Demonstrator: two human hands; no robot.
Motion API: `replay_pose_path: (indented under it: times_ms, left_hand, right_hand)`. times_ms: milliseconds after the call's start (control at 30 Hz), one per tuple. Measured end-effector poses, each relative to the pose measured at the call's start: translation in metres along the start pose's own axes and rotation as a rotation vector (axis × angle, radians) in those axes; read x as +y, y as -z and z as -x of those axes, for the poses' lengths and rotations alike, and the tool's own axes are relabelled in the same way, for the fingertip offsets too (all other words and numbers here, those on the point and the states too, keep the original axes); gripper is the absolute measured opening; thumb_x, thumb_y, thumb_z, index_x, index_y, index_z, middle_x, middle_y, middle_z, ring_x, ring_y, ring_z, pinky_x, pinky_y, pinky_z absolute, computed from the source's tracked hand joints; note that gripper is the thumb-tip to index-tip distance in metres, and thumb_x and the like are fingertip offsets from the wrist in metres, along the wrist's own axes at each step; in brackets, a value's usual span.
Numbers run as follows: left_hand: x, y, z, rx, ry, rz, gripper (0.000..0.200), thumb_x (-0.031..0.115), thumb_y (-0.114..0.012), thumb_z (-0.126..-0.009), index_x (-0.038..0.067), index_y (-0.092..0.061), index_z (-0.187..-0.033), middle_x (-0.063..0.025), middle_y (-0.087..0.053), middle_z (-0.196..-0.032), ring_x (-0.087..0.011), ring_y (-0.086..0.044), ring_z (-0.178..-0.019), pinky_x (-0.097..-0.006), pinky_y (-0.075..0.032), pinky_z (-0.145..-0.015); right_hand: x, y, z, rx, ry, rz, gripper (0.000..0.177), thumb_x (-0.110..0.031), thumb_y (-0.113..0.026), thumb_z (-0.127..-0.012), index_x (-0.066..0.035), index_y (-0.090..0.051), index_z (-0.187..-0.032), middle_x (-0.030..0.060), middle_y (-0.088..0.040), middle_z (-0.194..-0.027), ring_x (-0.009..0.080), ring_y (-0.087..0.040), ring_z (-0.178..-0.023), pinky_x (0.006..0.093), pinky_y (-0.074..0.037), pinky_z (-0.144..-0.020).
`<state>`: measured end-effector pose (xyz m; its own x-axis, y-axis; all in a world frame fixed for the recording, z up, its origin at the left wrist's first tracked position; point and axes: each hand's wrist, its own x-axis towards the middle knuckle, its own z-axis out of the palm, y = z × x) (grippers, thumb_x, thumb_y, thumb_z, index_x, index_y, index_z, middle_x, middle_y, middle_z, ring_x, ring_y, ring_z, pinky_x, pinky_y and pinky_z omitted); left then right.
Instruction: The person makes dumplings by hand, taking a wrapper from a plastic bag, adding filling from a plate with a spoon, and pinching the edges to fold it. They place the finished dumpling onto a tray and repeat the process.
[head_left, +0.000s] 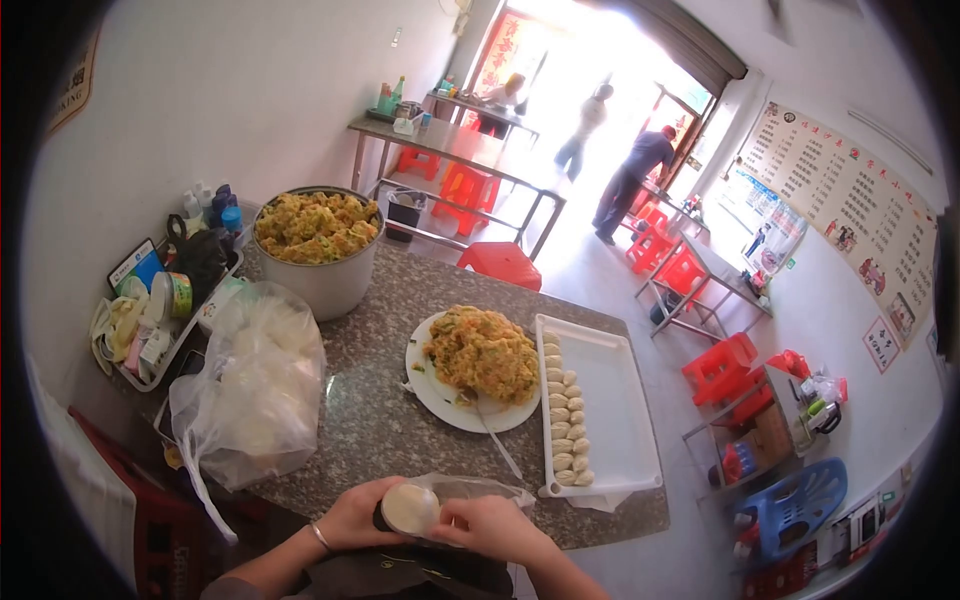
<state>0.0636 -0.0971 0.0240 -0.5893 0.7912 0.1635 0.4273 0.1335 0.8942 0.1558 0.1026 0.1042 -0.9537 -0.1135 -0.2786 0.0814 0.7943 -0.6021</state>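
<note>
At the table's near edge, my left hand (352,517) is closed around a stack of round, pale dumpling wrappers (411,508). My right hand (492,527) has its fingers pinched at the right edge of these wrappers. Behind the right hand lies a clear plastic sheet or bag (475,487), partly hidden. A white plate (425,392) heaped with chopped yellow-green filling (482,350) sits beyond my hands. A spoon (500,440) rests in it, its handle pointing towards me. To the right, folded dumplings (562,420) line the left side of a white tray (612,400).
A large metal pot (335,285) of filling stands at the back left. Before it lies a plastic bag (255,390) with pale contents. A cluttered tray (165,365) is at far left. Red stools (500,265), other tables (450,148) and a person in dark clothes (640,175) are beyond.
</note>
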Motion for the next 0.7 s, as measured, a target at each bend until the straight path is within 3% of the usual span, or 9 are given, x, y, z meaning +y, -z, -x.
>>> replay_pose_path:
  times_ms: [133, 167, 200, 267, 300, 433, 533, 600, 700]
  left_hand:
    - [-0.005, -0.003, 0.0, 0.018, -0.022, 0.003, 0.073, 0.029, -0.083, -0.062, 0.004, -0.05, -0.122, -0.0155, -0.06, -0.114, -0.0293, -0.06, -0.103, -0.0356, -0.048, -0.089]
    - [-0.006, -0.003, 0.0, 0.023, -0.028, -0.005, 0.073, 0.03, -0.083, -0.062, 0.004, -0.05, -0.122, -0.0156, -0.06, -0.114, -0.0293, -0.06, -0.103, -0.0355, -0.048, -0.089]
    - [-0.005, -0.003, 0.001, 0.022, -0.027, -0.004, 0.073, 0.03, -0.083, -0.062, 0.004, -0.05, -0.122, -0.0156, -0.06, -0.114, -0.0293, -0.06, -0.103, -0.0355, -0.048, -0.089]
    - [0.0, -0.001, 0.001, 0.025, -0.013, -0.009, 0.073, 0.032, -0.083, -0.063, 0.004, -0.05, -0.122, -0.0154, -0.06, -0.113, -0.0293, -0.061, -0.103, -0.0354, -0.049, -0.088]
    - [-0.001, -0.002, 0.001, 0.025, -0.012, -0.008, 0.073, 0.032, -0.083, -0.063, 0.004, -0.05, -0.122, -0.0154, -0.06, -0.113, -0.0293, -0.061, -0.103, -0.0354, -0.049, -0.088]
    - [-0.005, -0.003, 0.002, 0.022, -0.009, -0.002, 0.074, 0.033, -0.083, -0.063, 0.004, -0.05, -0.123, -0.0153, -0.06, -0.113, -0.0293, -0.061, -0.102, -0.0354, -0.049, -0.087]
    - [-0.004, -0.003, 0.002, 0.025, -0.011, -0.004, 0.075, 0.034, -0.083, -0.063, 0.005, -0.05, -0.123, -0.0156, -0.061, -0.112, -0.0296, -0.062, -0.101, -0.0356, -0.05, -0.086]
    - [-0.005, -0.003, 0.002, 0.026, -0.009, -0.012, 0.075, 0.034, -0.083, -0.063, 0.005, -0.05, -0.124, -0.0159, -0.061, -0.112, -0.0299, -0.062, -0.1, -0.0358, -0.05, -0.085]
    - [-0.008, -0.005, 0.004, 0.039, -0.019, -0.067, 0.077, 0.034, -0.083, -0.063, 0.005, -0.049, -0.125, -0.0166, -0.062, -0.109, -0.0305, -0.063, -0.098, -0.036, -0.051, -0.084]
  right_hand:
    - [-0.002, -0.005, 0.005, -0.17, 0.229, -0.038, 0.035, -0.042, -0.064, -0.082, -0.008, -0.065, -0.085, 0.0115, -0.061, -0.068, 0.0294, -0.06, -0.067, 0.0356, -0.047, -0.062]
    - [0.001, -0.008, 0.005, -0.125, 0.297, -0.101, 0.027, -0.034, -0.063, -0.085, -0.007, -0.065, -0.089, 0.0121, -0.061, -0.072, 0.0297, -0.06, -0.068, 0.0364, -0.047, -0.064]
    - [0.004, -0.009, 0.003, -0.126, 0.295, -0.101, 0.027, -0.034, -0.063, -0.085, -0.007, -0.065, -0.089, 0.0121, -0.061, -0.072, 0.0297, -0.06, -0.068, 0.0364, -0.047, -0.064]
    - [0.007, -0.009, -0.002, 0.227, 0.26, -0.162, 0.018, -0.022, -0.062, -0.086, -0.005, -0.064, -0.093, 0.0127, -0.062, -0.079, 0.0299, -0.06, -0.07, 0.0363, -0.048, -0.066]
    - [0.005, -0.005, -0.004, 0.264, 0.237, -0.191, 0.015, -0.014, -0.06, -0.085, -0.003, -0.063, -0.096, 0.0134, -0.062, -0.086, 0.03, -0.06, -0.074, 0.0361, -0.048, -0.067]
    - [0.007, -0.007, -0.012, 0.306, 0.178, -0.302, 0.016, -0.012, -0.06, -0.084, -0.002, -0.062, -0.097, 0.0129, -0.061, -0.089, 0.0295, -0.06, -0.08, 0.036, -0.049, -0.07]
    - [0.011, -0.017, -0.018, 0.37, 0.11, -0.035, 0.02, -0.017, -0.06, -0.085, -0.002, -0.062, -0.097, 0.0121, -0.061, -0.093, 0.0292, -0.061, -0.083, 0.0371, -0.05, -0.071]
    - [0.012, -0.021, -0.021, 0.293, 0.052, 0.228, 0.034, -0.036, -0.054, -0.088, -0.005, -0.064, -0.097, 0.0137, -0.06, -0.093, 0.0312, -0.063, -0.083, 0.0378, -0.051, -0.073]
    - [0.012, -0.026, -0.027, 0.122, -0.018, 0.262, 0.043, -0.045, -0.052, -0.087, -0.005, -0.065, -0.094, 0.0135, -0.059, -0.095, 0.0316, -0.063, -0.084, 0.0383, -0.051, -0.074]
